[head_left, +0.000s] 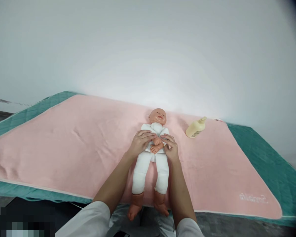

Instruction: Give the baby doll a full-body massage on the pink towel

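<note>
the doll (143,166) lies face up in front of me, right of the middle of the pink blanket (88,141), with its head at the far end and its legs toward me. its bare feet reach out past the near edge of the blanket. it wears a white top and white trousers, and its two small hands are drawn together over its belly, one on the far side of the other.

my left hand (141,141) is at the left side of its chest, back of the hand up, fingers long, close together and lightly bent over the sleeve. my right hand (171,146) is at the right side, fingers curved over the other sleeve, near the doll's wrist. i cannot tell whether the fingertips of either hand are pinching the cloth or only resting on it.

to the right of the doll, well apart from my right hand, is the pale yellow pump bottle (195,128) on the blanket, its pump at the far right end and dark print on its side. the teal quilted cover (261,158) shows under the blanket at the left, right and near edges. pale lettering marks the blanket's near right corner. behind it all is the white wall (148,49).
</note>
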The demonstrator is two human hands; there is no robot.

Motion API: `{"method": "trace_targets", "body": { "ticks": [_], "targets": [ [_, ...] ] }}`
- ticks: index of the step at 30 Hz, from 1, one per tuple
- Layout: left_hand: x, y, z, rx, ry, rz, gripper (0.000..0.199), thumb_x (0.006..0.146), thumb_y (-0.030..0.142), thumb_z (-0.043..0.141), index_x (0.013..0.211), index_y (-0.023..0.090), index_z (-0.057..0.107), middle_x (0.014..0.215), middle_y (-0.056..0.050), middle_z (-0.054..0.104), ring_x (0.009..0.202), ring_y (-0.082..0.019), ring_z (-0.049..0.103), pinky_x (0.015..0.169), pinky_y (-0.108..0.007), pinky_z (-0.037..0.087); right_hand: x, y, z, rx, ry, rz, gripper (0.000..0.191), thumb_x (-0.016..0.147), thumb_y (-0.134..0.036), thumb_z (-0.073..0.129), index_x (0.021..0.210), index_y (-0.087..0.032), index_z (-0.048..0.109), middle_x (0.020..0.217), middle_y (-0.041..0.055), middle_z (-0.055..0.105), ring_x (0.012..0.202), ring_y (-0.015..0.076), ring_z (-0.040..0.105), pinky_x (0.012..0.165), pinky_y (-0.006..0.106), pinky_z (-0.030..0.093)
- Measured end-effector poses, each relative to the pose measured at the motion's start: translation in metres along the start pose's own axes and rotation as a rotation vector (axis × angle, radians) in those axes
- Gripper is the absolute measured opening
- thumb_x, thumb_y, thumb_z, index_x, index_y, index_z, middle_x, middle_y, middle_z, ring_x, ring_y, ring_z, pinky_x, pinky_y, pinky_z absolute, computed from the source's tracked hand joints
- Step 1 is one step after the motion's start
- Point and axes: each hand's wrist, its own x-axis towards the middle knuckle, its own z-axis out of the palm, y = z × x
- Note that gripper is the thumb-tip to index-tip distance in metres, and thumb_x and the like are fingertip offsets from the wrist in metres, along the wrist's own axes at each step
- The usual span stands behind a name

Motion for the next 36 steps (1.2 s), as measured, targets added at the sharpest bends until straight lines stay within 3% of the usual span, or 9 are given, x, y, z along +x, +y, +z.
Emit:
{"method": "trace_targets", "body": {
  "ticks": [7, 10, 18, 23, 28, 32, 36],
  "targets": [
    [0.0, 0.002, 0.0, -0.014, -0.014, -0.042, 0.031, 0.091, 0.019, 0.049, 0.117, 0.029, 0.065, 0.112, -0.001, 0.071, 0.113, -0.019, 0.059, 0.097, -0.041, 0.046, 0.0, -0.001, 0.001, -0.007, 0.007, 0.009, 0.041, 0.067, -0.007, 0.053, 0.092, -0.031, 0.075, 0.105, -0.0005, 0.072, 0.113, 0.0183, 0.057, 0.104, 0.044, 0.042],
    [0.0, 0.002, 0.0, -0.024, 0.039, -0.059, 0.029, 0.091, 0.02, 0.052, 0.114, 0.028, 0.066, 0.112, -0.001, 0.071, 0.111, -0.019, 0.06, 0.097, -0.041, 0.046, -0.001, -0.002, 0.001, -0.032, 0.033, -0.02, 0.042, 0.067, -0.006, 0.052, 0.094, -0.03, 0.074, 0.106, 0.0005, 0.07, 0.112, 0.0186, 0.057, 0.104, 0.043, 0.043],
    [-0.004, -0.001, 0.001, -0.186, 0.398, -0.319, 0.025, 0.084, 0.028, 0.065, 0.108, 0.027, 0.068, 0.109, -0.004, 0.07, 0.104, -0.021, 0.063, 0.094, -0.042, 0.049, -0.004, -0.004, 0.002, 0.038, 0.243, 0.067, 0.037, 0.069, -0.018, 0.065, 0.105, -0.025, 0.069, 0.115, 0.0044, 0.064, 0.114, 0.0206, 0.056, 0.108, 0.044, 0.039],
    [-0.003, -0.002, -0.005, -0.334, 0.552, -0.594, 0.038, 0.078, 0.029, 0.072, 0.114, 0.024, 0.065, 0.114, -0.006, 0.067, 0.108, -0.022, 0.062, 0.099, -0.041, 0.047, -0.001, -0.008, 0.004, 0.141, 0.484, 0.166, 0.046, 0.07, -0.02, 0.068, 0.115, -0.019, 0.062, 0.12, 0.0074, 0.061, 0.113, 0.0192, 0.058, 0.104, 0.039, 0.043],
    [-0.002, -0.017, -0.011, -0.579, 0.791, -0.721, 0.057, 0.071, 0.024, 0.077, 0.125, 0.024, 0.056, 0.124, -0.009, 0.062, 0.113, -0.021, 0.06, 0.1, -0.039, 0.047, 0.003, -0.002, -0.006, 0.247, 0.704, 0.282, 0.058, 0.073, -0.021, 0.067, 0.128, -0.019, 0.052, 0.127, 0.0085, 0.059, 0.111, 0.0178, 0.061, 0.099, 0.036, 0.048],
    [-0.005, -0.029, -0.013, -0.752, 0.934, -0.833, 0.052, 0.072, 0.016, 0.075, 0.121, 0.024, 0.058, 0.121, -0.006, 0.063, 0.111, -0.016, 0.061, 0.099, -0.033, 0.048, 0.001, 0.018, -0.022, 0.472, 0.776, 0.385, 0.051, 0.071, -0.021, 0.068, 0.12, -0.019, 0.055, 0.124, 0.0055, 0.062, 0.111, 0.0157, 0.061, 0.103, 0.036, 0.047],
    [-0.011, -0.038, -0.013, -0.891, 1.013, -0.972, 0.041, 0.077, 0.011, 0.067, 0.116, 0.023, 0.06, 0.118, -0.005, 0.063, 0.106, -0.013, 0.063, 0.092, -0.026, 0.051, -0.002, 0.043, -0.033, 0.706, 0.829, 0.59, 0.041, 0.067, -0.014, 0.067, 0.106, -0.018, 0.057, 0.119, 0.0046, 0.064, 0.111, 0.0151, 0.061, 0.105, 0.035, 0.047]
  ]
}}
